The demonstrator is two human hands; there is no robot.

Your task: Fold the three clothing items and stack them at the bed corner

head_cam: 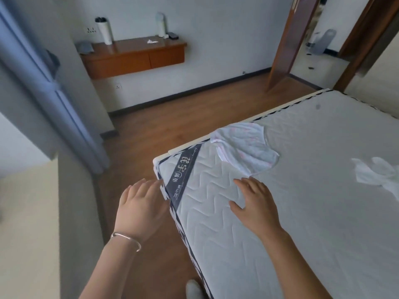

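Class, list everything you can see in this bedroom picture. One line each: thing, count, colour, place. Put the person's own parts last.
mattress: 1, white quilted, dark label at its corner, right and centre
pale garment: 1, white with pink marks, lying flat near the mattress corner
white garment: 1, white, crumpled, on the mattress at the right edge
wall shelf: 1, brown wood, with drawers, on the far wall
cup: 1, white, on the shelf, left end
bottle: 1, pale, on the shelf, right end
curtain: 1, blue, left
door: 1, brown wood, open, upper right
floor: brown wood
bracelet: 1, silver, left wrist
left hand: open, at the mattress corner edge
right hand: open, over the mattress, nothing in its grip
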